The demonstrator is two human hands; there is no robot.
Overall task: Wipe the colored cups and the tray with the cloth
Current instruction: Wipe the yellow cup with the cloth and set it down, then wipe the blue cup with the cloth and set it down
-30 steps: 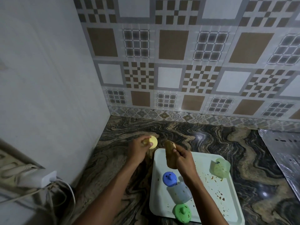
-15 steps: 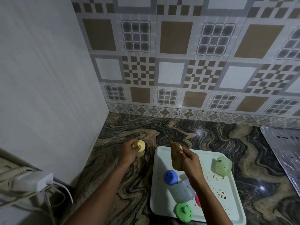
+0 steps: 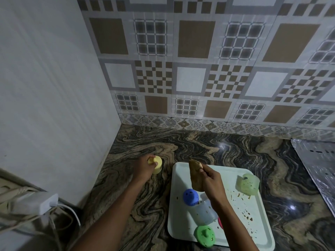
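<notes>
The left hand (image 3: 145, 168) grips a yellow cup (image 3: 157, 164) standing on the counter (image 3: 217, 147), just left of the tray (image 3: 257, 220). The right hand (image 3: 212, 182) pinches a tan cloth (image 3: 194, 173) over the tray's far left corner. A blue cup (image 3: 190, 196), a green cup (image 3: 204, 233) and a pale cup (image 3: 247, 183) are on the crumb-strewn tray.

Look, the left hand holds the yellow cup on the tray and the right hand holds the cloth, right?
Not quite. The head view shows the left hand holding the yellow cup on the counter, left of the tray, not on it. The right hand does hold the cloth.
</notes>
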